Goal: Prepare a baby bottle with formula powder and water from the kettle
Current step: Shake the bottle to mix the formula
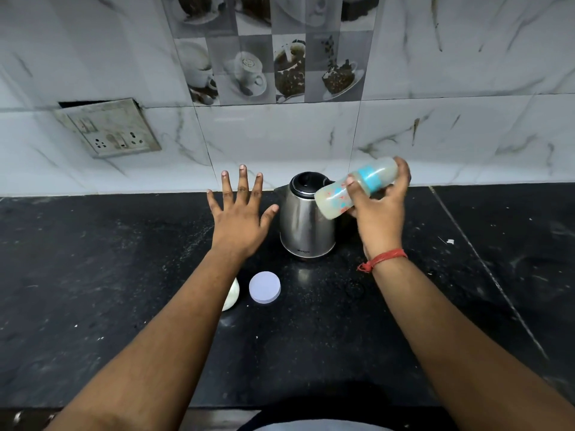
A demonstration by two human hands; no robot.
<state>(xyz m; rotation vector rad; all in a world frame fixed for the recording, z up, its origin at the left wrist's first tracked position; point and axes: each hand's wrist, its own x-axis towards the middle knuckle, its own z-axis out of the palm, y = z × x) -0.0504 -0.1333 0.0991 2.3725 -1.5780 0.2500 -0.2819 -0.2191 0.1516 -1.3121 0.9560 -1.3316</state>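
Right hand (378, 209) grips tilted translucent, blue-collared baby bottle (354, 188), capped, milky inside: filling looks done, mixing underway. Left hand (241, 209) spread, empty, beside steel kettle (306, 222).

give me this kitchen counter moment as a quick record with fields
surface: black stone counter
right hand: grips tilted translucent baby bottle with blue band, milky contents, cap on
left hand: open, fingers spread, holding nothing
kettle: lidded steel electric kettle standing between the hands
loose items: round pale lilac lid; whitish rounded object partly hidden by left forearm
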